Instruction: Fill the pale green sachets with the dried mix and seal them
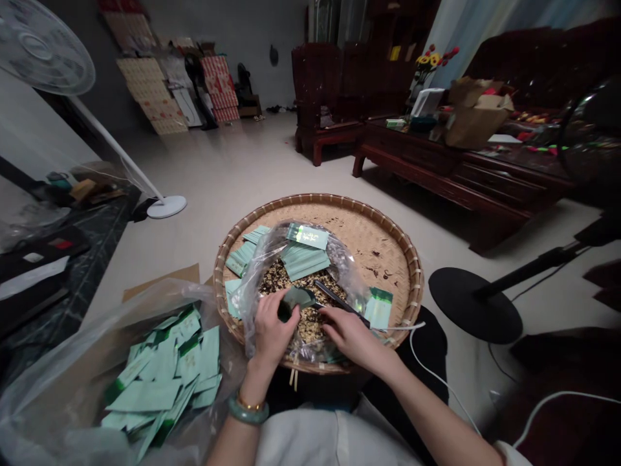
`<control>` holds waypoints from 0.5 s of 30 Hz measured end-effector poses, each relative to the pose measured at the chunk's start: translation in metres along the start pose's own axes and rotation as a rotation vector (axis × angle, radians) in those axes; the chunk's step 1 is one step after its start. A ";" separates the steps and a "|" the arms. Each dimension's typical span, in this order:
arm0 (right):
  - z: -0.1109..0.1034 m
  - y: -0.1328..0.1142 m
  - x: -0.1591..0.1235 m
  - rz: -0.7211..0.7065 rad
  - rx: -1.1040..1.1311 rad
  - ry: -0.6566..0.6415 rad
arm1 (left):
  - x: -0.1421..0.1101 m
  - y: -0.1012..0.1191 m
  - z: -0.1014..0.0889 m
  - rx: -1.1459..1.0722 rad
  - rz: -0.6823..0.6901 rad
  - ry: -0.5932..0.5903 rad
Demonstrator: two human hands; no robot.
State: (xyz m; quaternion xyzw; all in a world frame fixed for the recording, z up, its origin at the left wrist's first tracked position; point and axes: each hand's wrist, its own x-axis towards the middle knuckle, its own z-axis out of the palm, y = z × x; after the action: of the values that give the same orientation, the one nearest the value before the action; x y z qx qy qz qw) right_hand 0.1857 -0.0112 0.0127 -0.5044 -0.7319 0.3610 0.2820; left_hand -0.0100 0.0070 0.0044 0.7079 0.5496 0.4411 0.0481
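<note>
A round woven bamboo tray with a bound rim sat before the person. Over its middle, the left hand grasped a mint-green flat pouch, its mouth gaping. The right hand, also over the tray, had its fingers closed on a slim dark handle beside that pouch; the handle's far end could not be made out. Beneath both hands, within the tray, a clear crinkled plastic bag lay spread around a loose dry mix of dark and pale-yellow bits. A stack of mint-green pouches rested toward the tray's far side, and a black rod-shaped tool lay across its middle. Left of the tray, a large translucent plastic bag held a heap of green packets.
</note>
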 end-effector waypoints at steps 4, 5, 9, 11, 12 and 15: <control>0.008 0.001 0.005 -0.050 -0.234 -0.032 | -0.006 -0.004 0.001 -0.103 -0.234 0.010; 0.009 -0.001 0.007 -0.041 -0.276 -0.058 | -0.007 -0.005 0.002 -0.146 -0.301 0.006; 0.016 -0.012 0.014 -0.008 -0.424 -0.174 | -0.009 -0.009 0.002 -0.344 -0.409 -0.016; 0.022 -0.016 0.017 -0.017 -0.461 -0.194 | -0.008 -0.009 0.002 -0.400 -0.391 -0.030; 0.026 -0.016 0.019 -0.027 -0.455 -0.197 | -0.007 -0.008 0.001 -0.410 -0.380 -0.035; 0.033 -0.014 0.028 -0.064 -0.360 -0.189 | -0.005 -0.005 -0.002 -0.392 -0.337 -0.044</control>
State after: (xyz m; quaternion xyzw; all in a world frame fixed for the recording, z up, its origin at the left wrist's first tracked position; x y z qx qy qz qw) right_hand 0.1437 0.0036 0.0063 -0.4872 -0.8235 0.2608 0.1287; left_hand -0.0154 0.0041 -0.0003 0.5930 0.5624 0.5096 0.2691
